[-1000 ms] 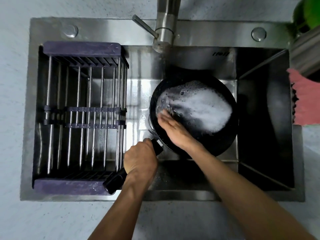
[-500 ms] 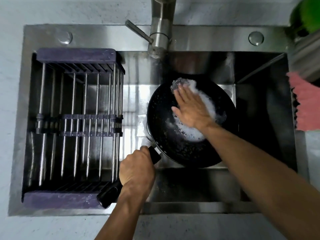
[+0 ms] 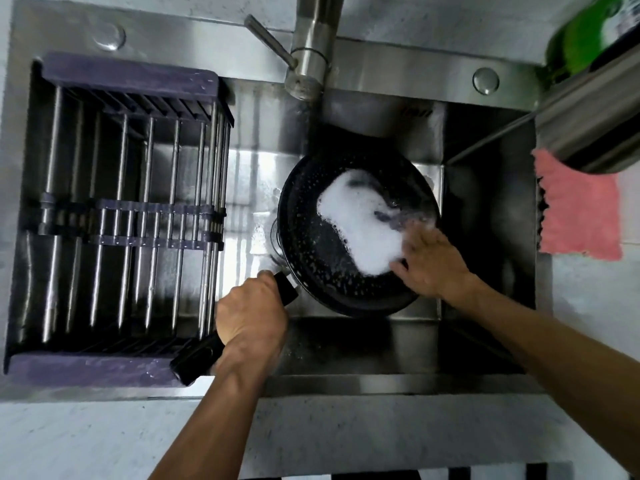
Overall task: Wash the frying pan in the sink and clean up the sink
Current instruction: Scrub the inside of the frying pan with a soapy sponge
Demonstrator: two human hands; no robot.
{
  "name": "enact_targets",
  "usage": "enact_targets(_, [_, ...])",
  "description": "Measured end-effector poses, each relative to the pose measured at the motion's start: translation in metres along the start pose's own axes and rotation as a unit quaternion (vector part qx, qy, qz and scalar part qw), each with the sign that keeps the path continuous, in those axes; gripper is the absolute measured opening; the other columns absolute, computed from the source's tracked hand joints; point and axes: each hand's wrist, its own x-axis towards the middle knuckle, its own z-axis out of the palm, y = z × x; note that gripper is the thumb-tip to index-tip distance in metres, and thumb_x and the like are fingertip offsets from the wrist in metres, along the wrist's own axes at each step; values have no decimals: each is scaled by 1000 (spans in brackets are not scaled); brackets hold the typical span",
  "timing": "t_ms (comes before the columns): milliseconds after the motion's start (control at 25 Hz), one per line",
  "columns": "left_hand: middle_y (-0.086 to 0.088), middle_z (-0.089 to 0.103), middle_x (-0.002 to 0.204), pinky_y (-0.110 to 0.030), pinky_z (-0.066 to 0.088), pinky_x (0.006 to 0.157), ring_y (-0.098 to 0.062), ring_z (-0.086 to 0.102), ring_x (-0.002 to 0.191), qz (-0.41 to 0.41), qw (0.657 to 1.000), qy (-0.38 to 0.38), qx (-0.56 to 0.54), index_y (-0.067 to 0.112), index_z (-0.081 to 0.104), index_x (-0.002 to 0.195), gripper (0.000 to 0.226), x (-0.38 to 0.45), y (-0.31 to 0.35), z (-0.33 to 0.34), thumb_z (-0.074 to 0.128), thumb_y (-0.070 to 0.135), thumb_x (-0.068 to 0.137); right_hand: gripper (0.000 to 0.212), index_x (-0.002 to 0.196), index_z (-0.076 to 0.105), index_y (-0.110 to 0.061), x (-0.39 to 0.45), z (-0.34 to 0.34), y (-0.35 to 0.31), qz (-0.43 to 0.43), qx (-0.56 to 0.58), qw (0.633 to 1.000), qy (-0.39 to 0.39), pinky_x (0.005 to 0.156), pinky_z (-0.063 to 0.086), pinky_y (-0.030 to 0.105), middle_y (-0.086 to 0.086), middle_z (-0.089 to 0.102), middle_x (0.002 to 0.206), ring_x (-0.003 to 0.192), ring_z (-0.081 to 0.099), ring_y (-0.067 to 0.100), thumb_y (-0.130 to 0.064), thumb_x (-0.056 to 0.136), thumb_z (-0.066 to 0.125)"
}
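Note:
A black frying pan (image 3: 311,258) sits tilted in the middle of the steel sink (image 3: 381,384). White foam (image 3: 363,220) covers the centre and right of its inside. My left hand (image 3: 249,320) grips the pan's black handle (image 3: 197,358) at the sink's front edge. My right hand (image 3: 433,261) lies flat on the pan's right inner side, at the edge of the foam. Its fingers are blurred by motion, and I cannot tell whether a scrubber lies under them.
A purple-framed drying rack (image 3: 131,216) with metal bars fills the sink's left half. The faucet (image 3: 311,46) stands at the back centre, no water visible. On the right counter lie a pink cloth (image 3: 578,216), a steel container (image 3: 595,126) and a green bottle (image 3: 588,32).
My right hand swept from the pan's near left, across its far side, to its right side, spreading foam. My left hand kept its grip on the handle.

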Motion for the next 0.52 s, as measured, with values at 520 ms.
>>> enact_targets(520, [-4, 66, 100, -30, 41, 65, -24, 65, 91, 1, 1000, 3, -5, 16, 55, 115, 28, 1, 1, 1, 57, 11, 88, 79, 139, 51, 1, 5, -18, -47, 144, 89, 984, -57, 119, 14, 50, 25, 29, 158, 148, 18, 36, -59, 102, 16])
